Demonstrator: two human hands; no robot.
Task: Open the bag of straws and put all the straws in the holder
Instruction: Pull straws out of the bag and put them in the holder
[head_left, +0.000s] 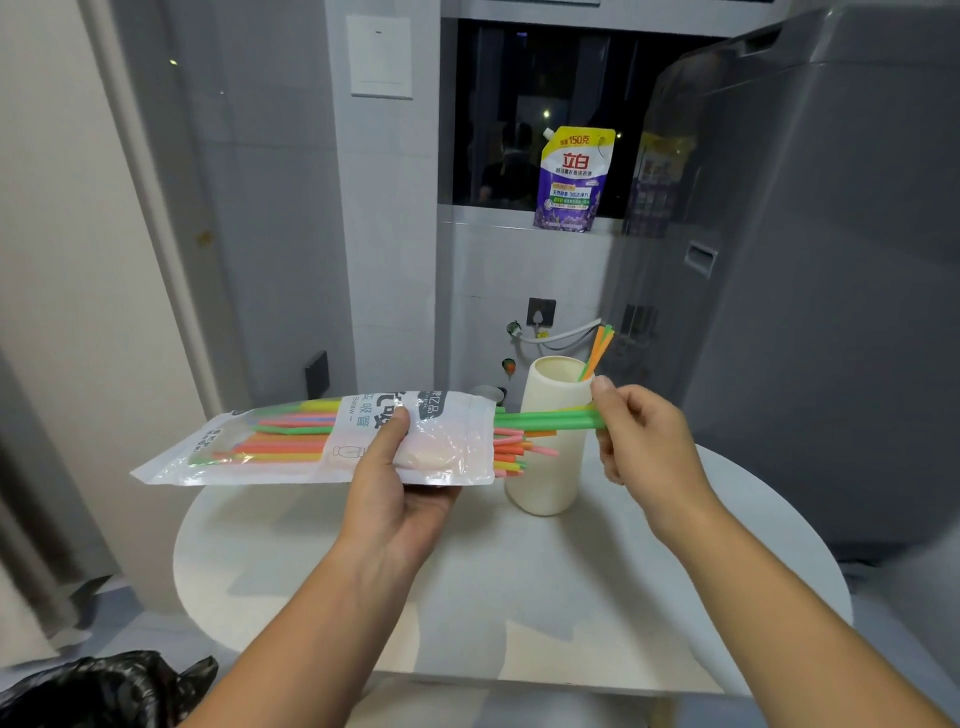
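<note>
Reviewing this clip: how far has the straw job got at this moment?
Done: the bag is open and a few straws stand in the holder. In hand: the left hand holds the bag while the right hand pinches green straws partway out. Left: the many bagged straws.

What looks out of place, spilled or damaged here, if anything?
Nothing stands out as spilled or damaged. Loose straw ends stick out unevenly from the open end of the bag, which the left hand holds level. The right hand pinches green straws; a few straws lean in the holder.

Bag (457, 434) open, upright holder (540, 488), perhaps three straws (598, 347)
</note>
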